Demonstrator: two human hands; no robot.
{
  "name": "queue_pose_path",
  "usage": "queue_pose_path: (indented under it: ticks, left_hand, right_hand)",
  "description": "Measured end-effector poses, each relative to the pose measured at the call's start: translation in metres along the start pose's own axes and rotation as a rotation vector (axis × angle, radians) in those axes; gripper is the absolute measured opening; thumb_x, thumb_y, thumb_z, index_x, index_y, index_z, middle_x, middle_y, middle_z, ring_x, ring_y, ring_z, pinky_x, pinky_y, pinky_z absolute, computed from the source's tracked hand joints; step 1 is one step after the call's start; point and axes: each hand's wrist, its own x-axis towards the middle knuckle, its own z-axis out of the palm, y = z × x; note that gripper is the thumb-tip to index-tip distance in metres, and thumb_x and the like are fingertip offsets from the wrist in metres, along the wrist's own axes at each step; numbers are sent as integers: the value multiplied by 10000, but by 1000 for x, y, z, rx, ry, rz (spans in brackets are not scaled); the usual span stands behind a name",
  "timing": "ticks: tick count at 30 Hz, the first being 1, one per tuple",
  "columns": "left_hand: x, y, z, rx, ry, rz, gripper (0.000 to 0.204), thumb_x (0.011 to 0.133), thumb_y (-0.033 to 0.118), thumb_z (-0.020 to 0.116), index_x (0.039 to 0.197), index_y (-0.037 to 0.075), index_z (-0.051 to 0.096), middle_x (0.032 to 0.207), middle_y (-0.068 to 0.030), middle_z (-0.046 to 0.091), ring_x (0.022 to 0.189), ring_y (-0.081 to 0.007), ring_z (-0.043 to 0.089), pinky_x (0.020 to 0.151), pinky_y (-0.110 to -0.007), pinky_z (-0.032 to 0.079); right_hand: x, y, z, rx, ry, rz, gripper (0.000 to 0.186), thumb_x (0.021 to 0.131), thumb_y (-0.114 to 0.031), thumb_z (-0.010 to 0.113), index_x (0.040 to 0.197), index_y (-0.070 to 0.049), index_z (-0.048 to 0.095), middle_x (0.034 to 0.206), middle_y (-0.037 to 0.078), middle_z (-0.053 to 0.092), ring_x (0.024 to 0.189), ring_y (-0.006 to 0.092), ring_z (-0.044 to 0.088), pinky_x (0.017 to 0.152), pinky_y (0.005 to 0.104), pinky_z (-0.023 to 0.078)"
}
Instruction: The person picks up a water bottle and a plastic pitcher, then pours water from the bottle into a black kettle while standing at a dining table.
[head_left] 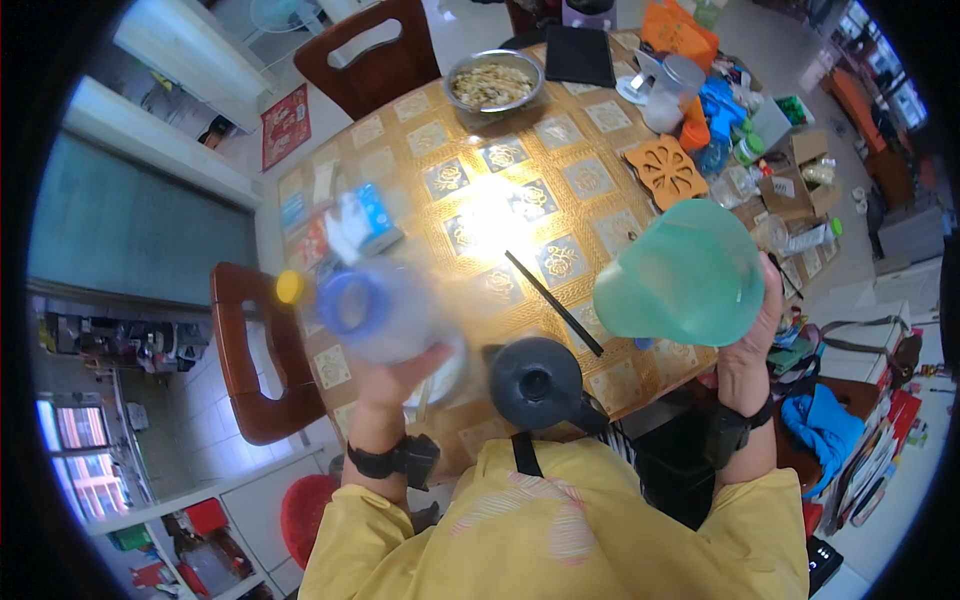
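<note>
My left hand (405, 370) grips a translucent plastic container (395, 320) with a blue rim at its mouth, blurred by motion. A yellow round piece (291, 287) shows at its far left. My right hand (750, 325) holds a translucent green plastic vessel (680, 270), tilted toward the left. Between my hands, near the table's front edge, a dark grey kettle (530, 385) stands with its handle toward the right. A long thin black stick (554, 303) lies beyond it on the patterned tablecloth (500, 285). A white object beneath the left container is too blurred to make out.
A steel bowl (492, 83) of food sits at the back, beside a black tablet-like slab (580, 57). An orange trivet (666, 170), jars and boxes crowd the right. Tissue packs (355, 225) lie left. Wooden chairs (235, 355) surround the table; a laden chair (830, 430) is right.
</note>
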Motion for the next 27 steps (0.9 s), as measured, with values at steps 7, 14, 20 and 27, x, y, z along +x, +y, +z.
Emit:
queue_pose_path:
  ticks: [7, 14, 20, 27]
  left_hand:
    - [-6, 6, -10, -92, -105, -46, 790, 464, 151, 834, 1119, 27, 411, 1027, -94, 523, 986, -197, 496, 829, -311, 403]
    - [-10, 30, -4, -67, -163, 57, 771, 467, 192, 835, 1105, 48, 427, 1014, -91, 540, 931, -204, 531, 815, -318, 410]
    - [-27, 37, -10, -126, -210, -3, 826, 454, 217, 841, 1130, 33, 405, 1049, -83, 526, 970, -191, 513, 841, -316, 396]
    - [-46, 33, -16, -298, -148, -40, 844, 489, 232, 823, 1169, 21, 370, 1073, -88, 507, 990, -191, 503, 858, -322, 391]
  right_hand:
    - [-7, -52, 48, 109, -387, 20, 257, 865, -223, 432, 1012, -33, 524, 980, 70, 573, 894, 160, 551, 805, 289, 446]
    - [-23, -74, 93, 3, -332, 23, 230, 851, -187, 469, 994, -25, 548, 948, 77, 593, 835, 151, 578, 740, 269, 475]
    - [-36, -79, 114, -20, -422, 17, 237, 833, -191, 497, 989, -22, 555, 936, 78, 600, 837, 161, 581, 756, 277, 473]
    - [-47, -80, 132, 30, -786, 70, 291, 841, -91, 431, 1123, -27, 468, 1103, 92, 520, 977, 182, 534, 840, 324, 466]
